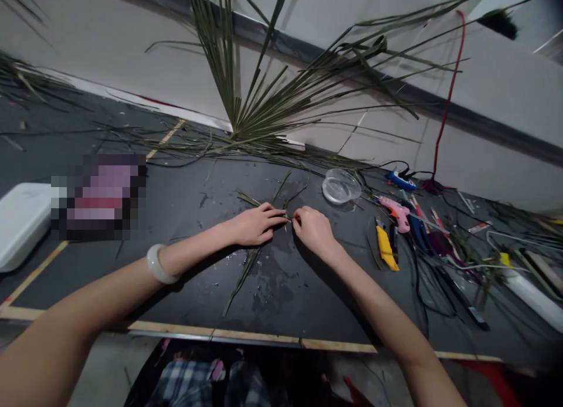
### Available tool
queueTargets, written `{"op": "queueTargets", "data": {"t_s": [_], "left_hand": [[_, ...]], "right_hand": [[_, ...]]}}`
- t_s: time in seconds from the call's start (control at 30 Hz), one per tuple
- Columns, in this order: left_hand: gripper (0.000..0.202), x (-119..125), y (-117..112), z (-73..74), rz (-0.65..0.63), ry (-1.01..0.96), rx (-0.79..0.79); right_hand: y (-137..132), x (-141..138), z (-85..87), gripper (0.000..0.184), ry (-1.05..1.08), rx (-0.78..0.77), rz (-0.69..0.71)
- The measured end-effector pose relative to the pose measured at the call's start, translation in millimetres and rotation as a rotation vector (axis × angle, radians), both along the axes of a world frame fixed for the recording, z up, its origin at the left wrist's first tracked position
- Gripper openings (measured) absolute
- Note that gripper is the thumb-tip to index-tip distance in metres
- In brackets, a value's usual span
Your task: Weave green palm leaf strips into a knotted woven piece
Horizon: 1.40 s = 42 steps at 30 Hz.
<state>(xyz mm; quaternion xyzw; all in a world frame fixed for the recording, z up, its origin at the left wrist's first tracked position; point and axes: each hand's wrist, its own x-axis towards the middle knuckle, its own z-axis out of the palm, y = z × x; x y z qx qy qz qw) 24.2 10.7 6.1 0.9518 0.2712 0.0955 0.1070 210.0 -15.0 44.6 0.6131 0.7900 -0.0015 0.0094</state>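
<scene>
Long narrow green leaf strips (241,282) cross each other on the dark table, with their ends sticking out from under my hands. My left hand (257,225) lies over the crossing from the left, its fingertips pressing and holding the strips. Close beside it, my right hand (314,228) pinches a small piece of the strips between thumb and fingers. The fingertips of both hands almost meet, and the crossing itself is largely hidden by them. A clear plastic bowl (341,187) stands just beyond my right hand.
A large palm leaf (246,121) fans out at the back against the wall. To the right lie a pink glue gun (398,213), a yellow-handled tool (386,248), cables and loose tools. At left are a blurred-out screen (105,193) and a white box (24,219). Wet spots dot the table.
</scene>
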Motion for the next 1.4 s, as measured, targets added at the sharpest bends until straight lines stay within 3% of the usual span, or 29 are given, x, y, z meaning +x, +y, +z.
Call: {"op": "queueTargets", "data": {"t_s": [0.13, 0.5, 0.63, 0.83, 1.1, 1.4], "left_hand": [[0.050, 0, -1, 0.9, 0.003, -0.003, -0.001], [0.048, 1, 0, -2.4, 0.003, 0.010, 0.045], [0.049, 2, -1, -1.9, 0.022, 0.025, 0.058], [0.051, 4, -1, -2.4, 0.024, 0.067, 0.078], [0.051, 4, -2, -0.3, 0.038, 0.087, 0.056], [0.051, 4, -2, 0.5, 0.043, 0.072, 0.034]], "right_hand": [[-4, 2, -6.4, 0.025, -0.041, 0.093, 0.123], [-3, 15, -23.5, 0.021, 0.277, 0.033, 0.090], [0, 16, -26.5, 0.018, 0.455, -0.003, 0.006], [10, 19, -29.8, 0.018, 0.674, -0.222, -0.171], [-9, 15, -26.5, 0.030, 0.343, 0.006, 0.062], [-20, 14, -24.2, 0.040, 0.057, -0.036, 0.211]]}}
